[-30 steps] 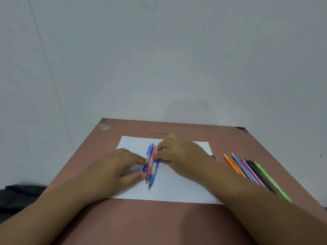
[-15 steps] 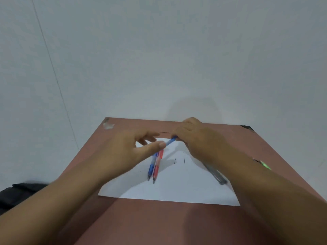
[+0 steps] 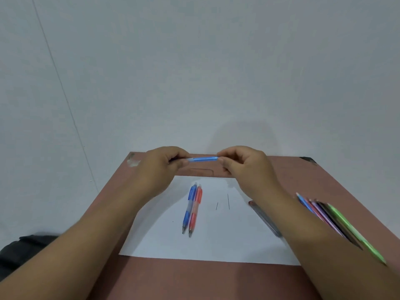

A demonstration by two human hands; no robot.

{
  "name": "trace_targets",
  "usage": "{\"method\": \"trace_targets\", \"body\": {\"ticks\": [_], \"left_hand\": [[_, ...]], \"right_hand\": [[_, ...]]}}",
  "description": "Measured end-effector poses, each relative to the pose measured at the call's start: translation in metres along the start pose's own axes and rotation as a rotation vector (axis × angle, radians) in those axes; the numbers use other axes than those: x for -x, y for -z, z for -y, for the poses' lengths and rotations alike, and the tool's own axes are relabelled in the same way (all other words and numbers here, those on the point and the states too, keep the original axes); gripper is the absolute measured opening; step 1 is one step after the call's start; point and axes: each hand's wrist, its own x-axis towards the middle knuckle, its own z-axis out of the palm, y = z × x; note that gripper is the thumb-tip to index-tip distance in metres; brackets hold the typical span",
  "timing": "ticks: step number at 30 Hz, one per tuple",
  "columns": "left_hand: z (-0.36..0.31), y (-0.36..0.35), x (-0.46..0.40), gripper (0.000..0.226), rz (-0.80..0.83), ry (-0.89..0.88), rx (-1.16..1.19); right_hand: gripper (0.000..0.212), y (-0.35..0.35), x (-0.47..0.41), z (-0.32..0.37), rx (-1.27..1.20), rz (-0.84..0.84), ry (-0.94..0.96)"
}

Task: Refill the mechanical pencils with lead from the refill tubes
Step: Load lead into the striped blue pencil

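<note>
Above the white paper [image 3: 216, 241]: light blue pencil [image 3: 203, 159] held level, left hand [image 3: 164, 167] and right hand [image 3: 244, 167] fingers pinching either end; blue pencil [image 3: 188, 207] and red pencil [image 3: 194, 210] lying below, side by side.

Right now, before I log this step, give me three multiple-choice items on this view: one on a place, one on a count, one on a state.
1. Where is the blue pencil that is being handled?
A. Flat on the paper
B. Held above the table's far edge, between both hands
C. Among the pencils at the right

2. How many mechanical pencils lie side by side on the white paper?
A. One
B. Two
C. Four

3. What are the hands doing?
A. Both rest flat on the table
B. Only the right one holds something
C. Each pinches one end of the blue pencil

Answers:
1 B: it is level, in the air, spanning the left hand and right hand.
2 B: a blue pencil on the paper and a red pencil lie together.
3 C: fingers of both hands curl round its ends.
</note>
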Motion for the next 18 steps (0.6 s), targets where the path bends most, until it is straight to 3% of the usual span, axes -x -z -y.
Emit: {"method": "trace_targets", "body": {"ticks": [7, 11, 18], "left_hand": [[0.029, -0.007, 0.004, 0.015, -0.001, -0.103, 0.067], [0.043, -0.004, -0.002, 0.015, 0.008, -0.113, 0.017], [0.056, -0.003, -0.008, 0.015, 0.007, -0.137, -0.045]], "right_hand": [[0.017, -0.014, 0.002, -0.007, -0.087, -0.003, -0.063], [0.016, -0.002, 0.005, -0.013, 0.042, 0.059, -0.023], [0.034, 0.021, 0.006, -0.024, 0.415, 0.252, 0.016]]}}
